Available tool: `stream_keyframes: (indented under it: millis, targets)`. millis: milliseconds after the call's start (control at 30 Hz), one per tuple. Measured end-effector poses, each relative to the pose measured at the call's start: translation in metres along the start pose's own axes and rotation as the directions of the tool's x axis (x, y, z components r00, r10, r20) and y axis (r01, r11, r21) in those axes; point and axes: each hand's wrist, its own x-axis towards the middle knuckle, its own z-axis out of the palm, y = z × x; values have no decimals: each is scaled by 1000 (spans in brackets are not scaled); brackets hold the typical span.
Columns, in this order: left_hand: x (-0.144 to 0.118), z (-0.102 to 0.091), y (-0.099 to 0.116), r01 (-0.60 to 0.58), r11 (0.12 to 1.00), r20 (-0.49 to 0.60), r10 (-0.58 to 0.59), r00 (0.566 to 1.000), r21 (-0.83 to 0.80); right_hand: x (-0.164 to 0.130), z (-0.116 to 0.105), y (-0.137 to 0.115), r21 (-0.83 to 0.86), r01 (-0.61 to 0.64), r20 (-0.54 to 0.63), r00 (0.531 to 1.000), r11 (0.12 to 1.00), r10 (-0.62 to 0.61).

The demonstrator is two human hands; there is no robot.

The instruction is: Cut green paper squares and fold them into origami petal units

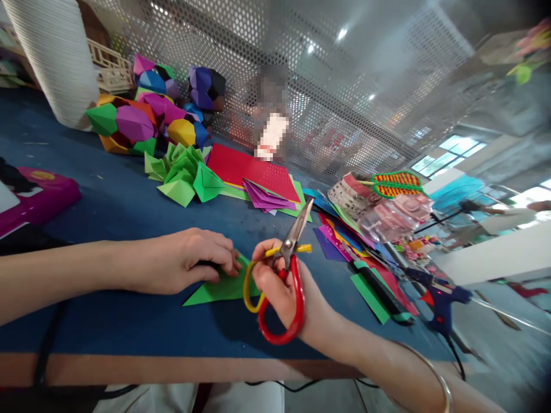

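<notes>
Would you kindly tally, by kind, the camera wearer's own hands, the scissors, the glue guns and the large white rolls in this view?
Hands: 2, the left hand on green paper, the right hand holding the tool counted next
Scissors: 1
Glue gun: 1
White roll: 1
Total: 5

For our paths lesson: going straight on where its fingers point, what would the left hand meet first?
Probably the yellow handle of the scissors in the right hand, though their height above the green paper is unclear.
</notes>
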Motion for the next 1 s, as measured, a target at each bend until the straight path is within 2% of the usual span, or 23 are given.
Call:
stream_keyframes:
  millis: [133,233,333,400,533,700,833,1000]
  targets:
    - [-3,-2,10,150,988,-8,-150,989,26,7,28,-6,55,97,39,994,994,-100]
    - [-5,-3,12,226,974,11,-226,974,-13,9,31,-7,0,150,65,987,989,-150]
    - [-6,-2,11,221,975,8,-221,975,4,12,20,-5,-93,154,95,985,984,-146]
    - [-7,-1,10,224,974,6,-224,975,18,12,8,-3,-119,115,86,991,986,-105]
    - [-9,1,7,202,979,22,-202,979,18,4,-19,1,-158,-9,24,1000,987,13]
    - [-10,2,1,189,981,9,-190,982,33,-9,-44,1,-262,-77,-65,996,962,62]
    - [-11,3,-3,177,984,-8,-177,984,34,-11,-49,3,-267,-92,-70,995,959,76]
    - [-11,3,-4,157,987,-19,-157,987,28,-6,-42,0,-249,-60,-51,998,967,48]
